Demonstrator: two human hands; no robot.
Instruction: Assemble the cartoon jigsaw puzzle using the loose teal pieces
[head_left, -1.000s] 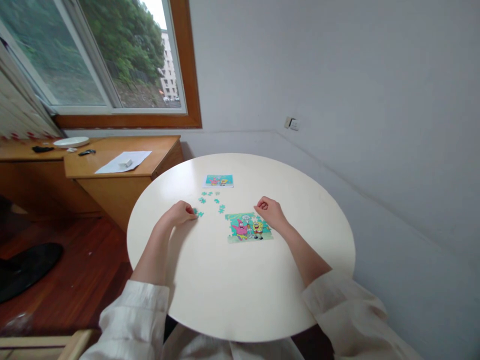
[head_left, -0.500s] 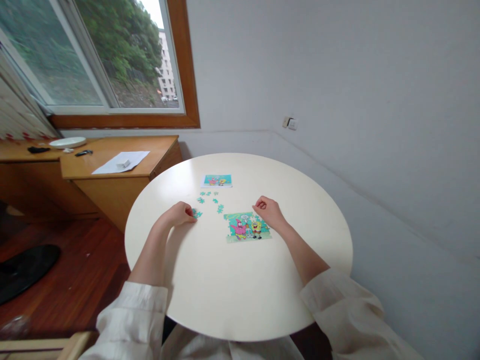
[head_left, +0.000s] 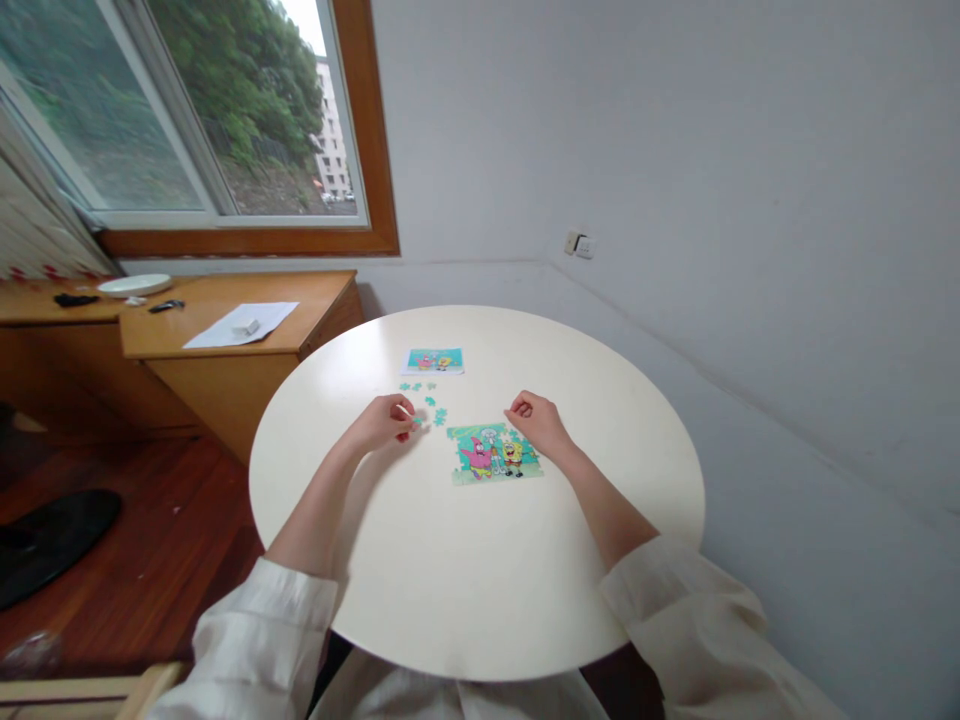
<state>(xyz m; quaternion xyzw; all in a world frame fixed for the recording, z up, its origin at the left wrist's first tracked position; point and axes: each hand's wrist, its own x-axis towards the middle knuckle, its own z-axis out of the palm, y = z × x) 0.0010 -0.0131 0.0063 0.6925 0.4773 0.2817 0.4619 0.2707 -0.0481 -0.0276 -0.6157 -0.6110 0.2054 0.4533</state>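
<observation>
A partly assembled cartoon jigsaw puzzle (head_left: 495, 452) lies on the round white table (head_left: 480, 560). My left hand (head_left: 384, 423) is raised slightly left of the puzzle and pinches a small teal puzzle piece (head_left: 415, 419) between its fingers. Several loose teal pieces (head_left: 429, 398) are scattered just beyond it. My right hand (head_left: 534, 420) rests curled at the puzzle's upper right corner, fingers closed; whether anything is in them is hidden. A small reference picture (head_left: 433, 360) lies farther back on the table.
A wooden desk (head_left: 225, 345) stands to the left with a sheet of paper (head_left: 240, 323), a white plate (head_left: 135, 285) and small dark items. A window is behind it. Grey walls close the right side. A black chair base (head_left: 45, 540) sits on the wooden floor.
My left hand has lifted off the table and moved right toward the puzzle, now carrying a teal piece. My right hand has stayed where it was.
</observation>
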